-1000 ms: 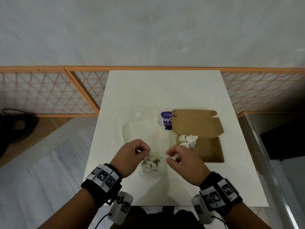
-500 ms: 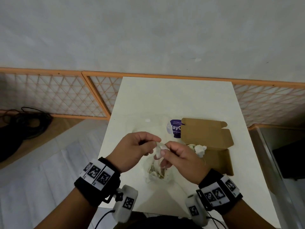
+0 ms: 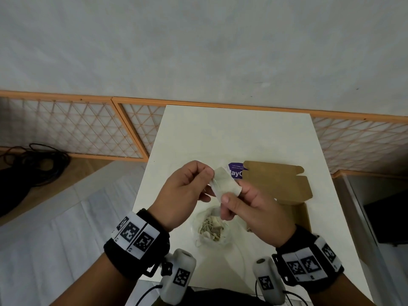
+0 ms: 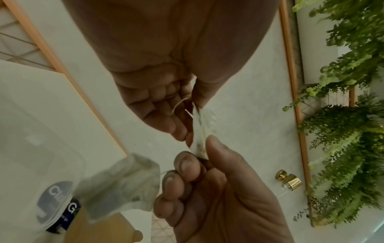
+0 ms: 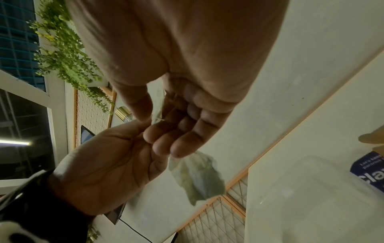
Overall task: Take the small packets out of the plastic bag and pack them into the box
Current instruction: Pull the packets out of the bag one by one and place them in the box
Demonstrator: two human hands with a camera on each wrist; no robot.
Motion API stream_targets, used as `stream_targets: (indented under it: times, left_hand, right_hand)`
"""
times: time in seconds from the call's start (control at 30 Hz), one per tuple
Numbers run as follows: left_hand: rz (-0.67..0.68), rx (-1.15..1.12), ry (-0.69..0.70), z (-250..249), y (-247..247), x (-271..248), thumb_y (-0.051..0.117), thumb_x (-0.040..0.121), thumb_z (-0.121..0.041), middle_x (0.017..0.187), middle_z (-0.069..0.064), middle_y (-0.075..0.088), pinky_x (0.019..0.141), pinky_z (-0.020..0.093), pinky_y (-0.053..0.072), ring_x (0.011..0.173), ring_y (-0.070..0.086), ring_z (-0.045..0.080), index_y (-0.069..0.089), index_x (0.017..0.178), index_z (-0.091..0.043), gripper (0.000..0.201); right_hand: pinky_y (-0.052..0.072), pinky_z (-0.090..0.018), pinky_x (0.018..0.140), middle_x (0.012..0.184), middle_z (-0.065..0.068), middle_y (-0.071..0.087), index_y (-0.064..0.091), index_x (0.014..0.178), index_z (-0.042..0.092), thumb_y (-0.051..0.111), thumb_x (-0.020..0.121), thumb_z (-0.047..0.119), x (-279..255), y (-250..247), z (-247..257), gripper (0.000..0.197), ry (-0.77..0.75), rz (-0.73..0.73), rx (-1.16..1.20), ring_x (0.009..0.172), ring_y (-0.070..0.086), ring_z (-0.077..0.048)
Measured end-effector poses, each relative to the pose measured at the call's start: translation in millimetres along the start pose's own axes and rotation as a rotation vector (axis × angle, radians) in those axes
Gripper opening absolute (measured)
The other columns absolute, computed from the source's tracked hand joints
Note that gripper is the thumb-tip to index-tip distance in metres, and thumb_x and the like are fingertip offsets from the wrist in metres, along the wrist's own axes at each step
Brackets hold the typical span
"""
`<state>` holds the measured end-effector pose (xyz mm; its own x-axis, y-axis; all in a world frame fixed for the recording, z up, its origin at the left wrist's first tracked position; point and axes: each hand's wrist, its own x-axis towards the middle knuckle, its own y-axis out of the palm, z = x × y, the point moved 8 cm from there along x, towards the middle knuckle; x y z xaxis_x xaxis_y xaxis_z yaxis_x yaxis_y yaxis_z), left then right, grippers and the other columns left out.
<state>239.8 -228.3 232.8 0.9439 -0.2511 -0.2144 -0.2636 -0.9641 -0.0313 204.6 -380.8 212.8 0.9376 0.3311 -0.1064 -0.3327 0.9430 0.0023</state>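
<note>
A small white packet (image 3: 225, 184) is held up above the table. My left hand (image 3: 208, 184) pinches its left edge and my right hand (image 3: 233, 193) pinches its lower right corner. In the left wrist view the packet (image 4: 200, 131) is edge-on between both thumbs and fingers. A second, blurred packet (image 4: 120, 184) hangs beside my right fingers; what holds it is unclear. It also shows in the right wrist view as a hanging packet (image 5: 197, 177). Below the hands lies the clear plastic bag (image 3: 212, 230) with several packets. The open brown box (image 3: 305, 215) lies to the right, mostly hidden by my right hand.
The box lid (image 3: 276, 182) lies flat behind the box. A purple label (image 3: 235, 172) peeks out beside it. The white table (image 3: 231, 133) ends near my wrists. An orange lattice fence (image 3: 77, 129) runs behind it, and dark cables (image 3: 33, 168) lie on the floor at left.
Both hands rose from the bag on the table. My right hand took a packet out, and now both hands hold it up in front of the box lid.
</note>
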Motion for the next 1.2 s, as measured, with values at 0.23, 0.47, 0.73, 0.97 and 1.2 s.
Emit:
stream_targets:
  times: [0.23,0.47,0.73,0.97,1.2]
  left_hand:
    - [-0.19,-0.207,-0.063,-2.3,-16.9,3.1,0.054,0.105,-0.013,0.071,0.005,0.061,0.067,0.037,0.055,0.063,0.056,0.02,0.063,0.082,-0.009,0.025]
    - [-0.171,-0.105,0.026,-11.0,-20.1,-1.1,0.06,0.104,-0.025,0.092,-0.002,0.072,0.068,0.029,0.047,0.079,0.064,0.014,0.072,0.09,-0.02,0.019]
    - [-0.106,-0.269,-0.057,1.2,-10.1,-9.5,0.057,0.105,-0.023,0.093,0.007,0.073,0.072,0.032,0.056,0.074,0.068,0.017,0.068,0.104,-0.006,0.021]
    - [-0.184,-0.085,-0.123,20.9,-19.5,-16.6,0.061,0.103,-0.015,0.116,0.007,0.076,0.086,0.035,0.058,0.097,0.074,0.021,0.07,0.113,-0.016,0.014]
    - [-0.012,0.502,0.397,-36.3,-6.1,-21.4,0.073,0.096,-0.028,0.139,-0.019,0.058,0.109,0.015,0.04,0.136,0.051,0.0,0.068,0.128,-0.036,0.034]
  right_hand:
    - [0.059,-0.033,0.074,0.077,-0.004,0.069,0.067,0.104,0.007,0.058,0.105,0.007,-5.8,-8.0,-4.9,0.008,-0.017,-0.028,-0.151,0.075,0.067,-0.017]
    - [0.052,-0.026,0.066,0.076,-0.015,0.058,0.068,0.11,0.019,0.065,0.099,0.033,-2.5,-13.6,13.4,0.019,-0.03,-0.128,-0.155,0.067,0.057,-0.013]
    - [0.05,-0.025,0.065,0.067,-0.004,0.051,0.068,0.1,0.012,0.064,0.101,0.034,8.0,-7.0,25.8,0.022,-0.073,-0.15,-0.065,0.062,0.053,-0.013]
    - [0.045,-0.033,0.06,0.062,-0.003,0.046,0.055,0.079,0.007,0.065,0.103,0.028,14.0,-19.3,32.8,0.034,-0.116,-0.156,-0.253,0.058,0.047,-0.014]
    - [0.038,-0.04,0.055,0.065,-0.013,0.051,0.057,0.081,0.022,0.057,0.099,0.05,17.1,-3.9,54.5,0.033,-0.149,0.096,-0.601,0.06,0.046,-0.032]
